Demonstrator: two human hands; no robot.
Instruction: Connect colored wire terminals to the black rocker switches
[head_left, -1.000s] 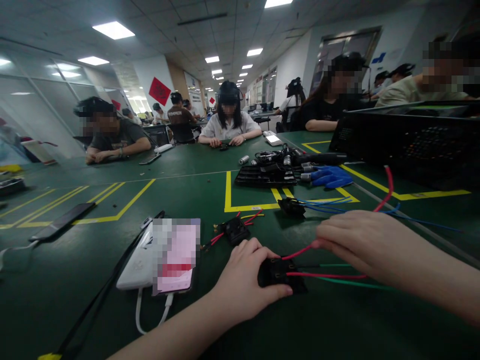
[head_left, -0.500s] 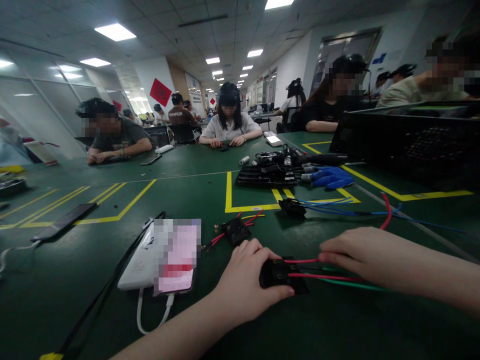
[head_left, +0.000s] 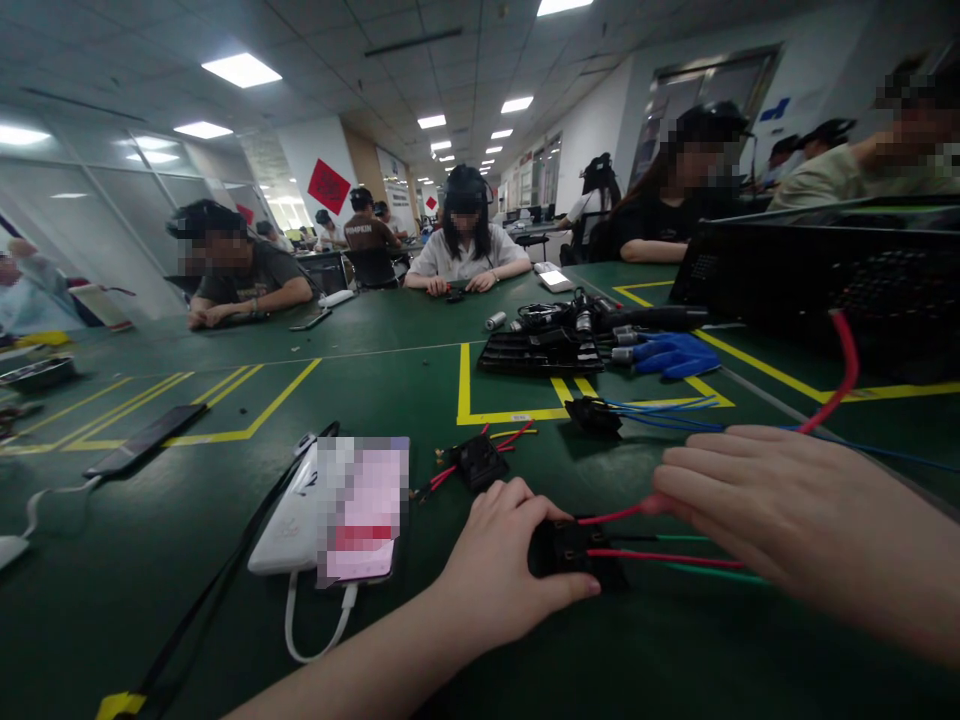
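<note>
My left hand [head_left: 506, 565] is closed around the left end of a small black connector block [head_left: 589, 550], thumb along its near side. Red and green wires run out of the block to the right. My right hand [head_left: 780, 500] pinches one red wire [head_left: 619, 515] a short way from the block. A length of red wire [head_left: 849, 365] curves up behind that hand. Beyond my left hand lies another black connector block [head_left: 480, 462] with red and yellow wires. A third black piece [head_left: 594, 416] trails blue wires farther right.
To the left lie a white power bank [head_left: 300, 515], a phone [head_left: 367, 510] and a dark phone [head_left: 146, 440]. Blue gloves [head_left: 675, 355] and a black slotted part [head_left: 540, 353] sit farther back. A large black case [head_left: 817, 280] stands at right. Several people sit around the table.
My right hand has turned more palm-down and come closer, still on the red wire. The red wire's free length now rises higher behind it. My left hand keeps its hold.
</note>
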